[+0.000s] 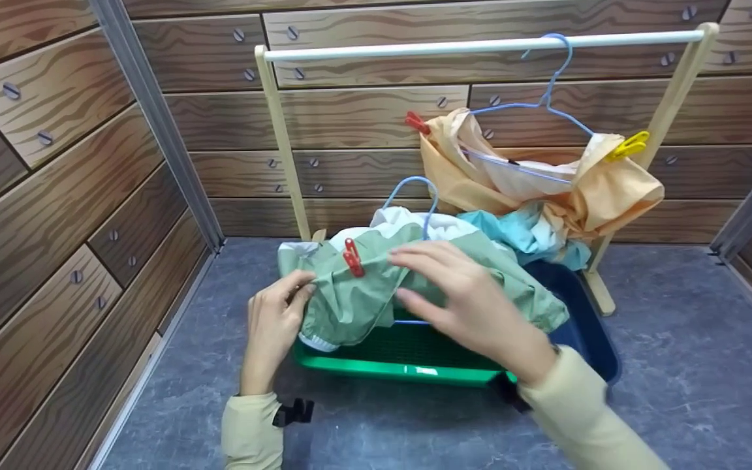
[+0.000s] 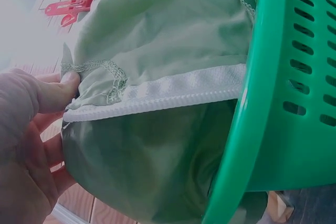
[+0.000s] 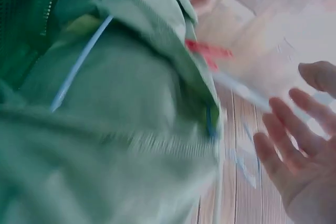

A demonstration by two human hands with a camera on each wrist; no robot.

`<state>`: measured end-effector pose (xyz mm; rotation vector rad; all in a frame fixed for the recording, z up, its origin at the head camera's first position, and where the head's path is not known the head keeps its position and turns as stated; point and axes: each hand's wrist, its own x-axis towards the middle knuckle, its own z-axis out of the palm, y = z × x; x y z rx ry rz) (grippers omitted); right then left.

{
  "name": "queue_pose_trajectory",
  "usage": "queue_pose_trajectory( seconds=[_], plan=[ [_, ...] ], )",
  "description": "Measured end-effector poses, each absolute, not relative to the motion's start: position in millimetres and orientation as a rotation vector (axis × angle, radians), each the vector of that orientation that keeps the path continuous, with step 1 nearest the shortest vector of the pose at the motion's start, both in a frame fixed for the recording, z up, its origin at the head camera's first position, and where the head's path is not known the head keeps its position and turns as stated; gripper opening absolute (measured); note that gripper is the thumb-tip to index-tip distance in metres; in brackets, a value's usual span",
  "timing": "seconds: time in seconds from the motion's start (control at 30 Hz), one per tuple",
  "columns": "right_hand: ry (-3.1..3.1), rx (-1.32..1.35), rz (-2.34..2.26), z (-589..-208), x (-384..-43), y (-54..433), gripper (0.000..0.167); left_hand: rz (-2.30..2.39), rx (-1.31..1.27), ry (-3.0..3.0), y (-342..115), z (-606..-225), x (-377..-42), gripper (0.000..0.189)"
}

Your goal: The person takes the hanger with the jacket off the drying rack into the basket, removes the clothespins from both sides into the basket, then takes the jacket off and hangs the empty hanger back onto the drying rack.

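Observation:
A sage-green garment (image 1: 346,303) with a white lining lies over a green basket (image 1: 389,370). The hook of a blue hanger (image 1: 437,196) rises from its top, and the hanger's bar shows below. On the garment's upper left sits a red clothespin (image 1: 352,258). My left hand (image 1: 277,316) pinches the garment's left edge between thumb and fingers, beside a white-trimmed seam (image 2: 157,95) in the left wrist view. Over the garment's middle, my right hand (image 1: 467,300) holds nothing; its fingers are spread apart from the cloth in the right wrist view.
Behind stands a wooden rack with a white rail (image 1: 415,49). From it hangs an orange garment (image 1: 611,189) on a blue hanger, with red and yellow clothespins (image 1: 629,145). Light-blue cloth (image 1: 513,232) lies at a dark blue basket (image 1: 601,356). Wood-patterned walls surround the grey floor.

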<state>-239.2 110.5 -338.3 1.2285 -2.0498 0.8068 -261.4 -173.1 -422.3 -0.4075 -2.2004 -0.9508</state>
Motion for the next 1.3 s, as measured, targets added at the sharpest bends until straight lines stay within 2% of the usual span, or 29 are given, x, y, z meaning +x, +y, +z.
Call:
queue_pose_trajectory(
  seconds=[0.4,0.97,1.13,1.3],
  plan=[
    [-2.442,1.11,0.579,-334.0,-266.3,55.9,0.057,-0.928,-0.418,-2.198,-170.9,-423.1,-263.0,0.008],
    [-2.223,1.168,0.595,-329.1,-273.7,50.2,0.014,-0.927,-0.463,-2.191,-168.7,-421.5,-263.8,0.007],
    [-2.145,1.165,0.684,-329.8,-275.7,49.1,0.013,-0.922,-0.459,-2.2,-167.4,-421.2,-263.5,0.006],
    [-2.161,1.149,0.778,-328.9,-274.3,50.4,0.023,-0.926,-0.452,-2.215,-166.9,-421.2,-263.7,0.006]
  ],
)
